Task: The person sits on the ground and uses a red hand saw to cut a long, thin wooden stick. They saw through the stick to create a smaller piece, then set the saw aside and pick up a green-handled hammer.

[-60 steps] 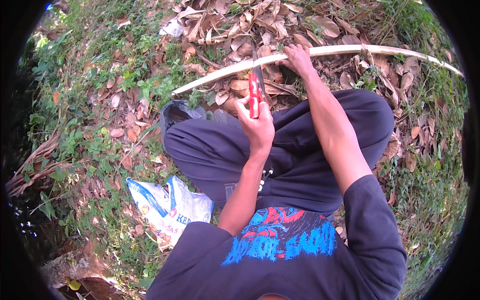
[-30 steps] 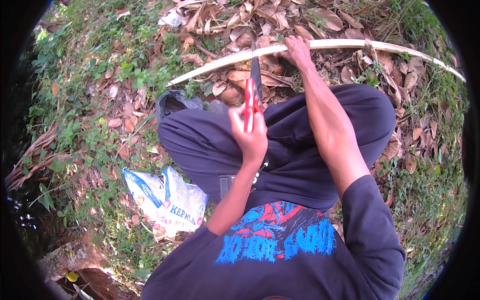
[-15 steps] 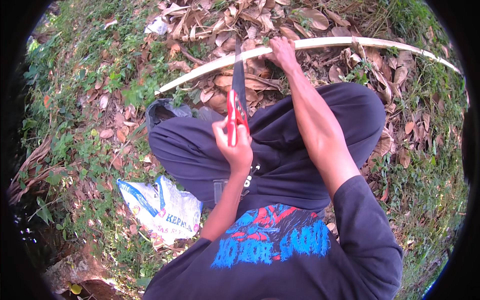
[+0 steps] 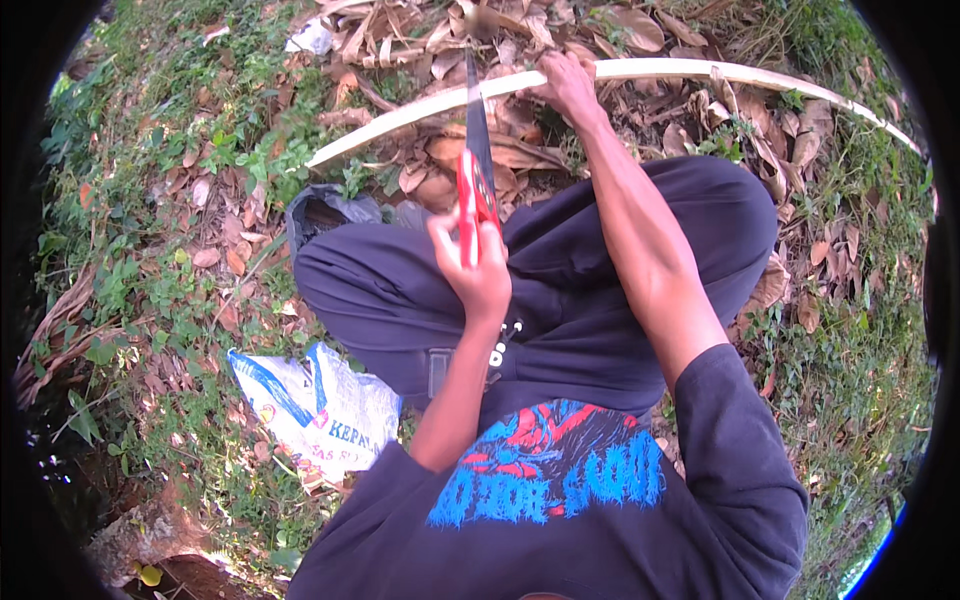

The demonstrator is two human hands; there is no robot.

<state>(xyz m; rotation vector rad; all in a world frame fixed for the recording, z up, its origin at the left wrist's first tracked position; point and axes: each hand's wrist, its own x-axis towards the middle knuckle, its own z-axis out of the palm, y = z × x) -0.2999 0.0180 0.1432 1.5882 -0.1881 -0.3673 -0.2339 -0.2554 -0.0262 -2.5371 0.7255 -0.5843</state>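
A long pale strip of wood point(image 4: 690, 69) lies crosswise in front of my legs, bowed in the fisheye picture. My right hand point(image 4: 568, 88) is closed around it near its middle. In my left hand point(image 4: 474, 268) is the red handle of a hand saw point(image 4: 479, 135), with the fingers wrapped round the grip. The dark blade points away from me and crosses the strip to the left of my right hand. How deep the teeth sit in the wood cannot be seen. A blurred dark spot covers the blade's far tip.
My crossed legs in dark trousers point(image 4: 380, 290) lie close below the saw. A dark plastic bag point(image 4: 340, 205) sits by my left knee, and a white and blue printed sack point(image 4: 340, 415) lies on the grass to my left. Dry leaves point(image 4: 630, 30) cover the ground beyond the strip.
My left hand and the saw have moved a little away from me, the blade sliding farther across the strip. My right hand keeps its hold, and the strip sits slightly farther up in view.
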